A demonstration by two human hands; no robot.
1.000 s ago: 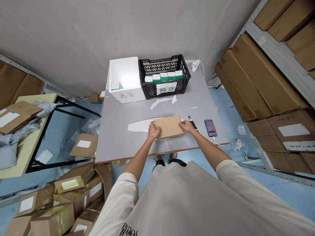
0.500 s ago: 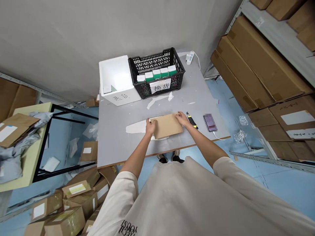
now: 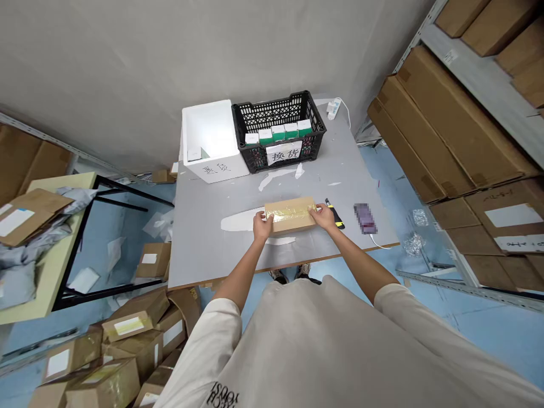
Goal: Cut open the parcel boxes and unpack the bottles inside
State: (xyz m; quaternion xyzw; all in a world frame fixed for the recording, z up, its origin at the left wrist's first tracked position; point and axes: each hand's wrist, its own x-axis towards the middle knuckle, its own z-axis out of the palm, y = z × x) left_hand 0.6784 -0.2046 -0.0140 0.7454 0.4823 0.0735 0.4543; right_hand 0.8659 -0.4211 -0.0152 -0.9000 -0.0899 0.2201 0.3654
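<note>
A small cardboard box (image 3: 292, 218) with clear, yellowish tape along its upper face is held above the near part of the grey table (image 3: 204, 255). My left hand (image 3: 263, 225) grips its left end, thumb on the taped face. At the opposite end, my right hand (image 3: 323, 216) is closed on the box with the thumb over the tape. Just right of that hand lies a black and yellow utility knife (image 3: 334, 214). A white patch (image 3: 238, 221) shows on the tabletop to the left of the box.
Behind stand a white foam box (image 3: 216, 167) and a black plastic crate (image 3: 280, 156) holding several green-and-white boxes. A phone (image 3: 365, 219) on a cable lies at right, a power strip (image 3: 334, 108) at the back. Cartons (image 3: 127, 357) pile up on the floor at left; shelving holds large cartons (image 3: 459, 124).
The box has been turned in my hands: a plain brown face showed before, and the taped face shows now. My view has shifted slightly.
</note>
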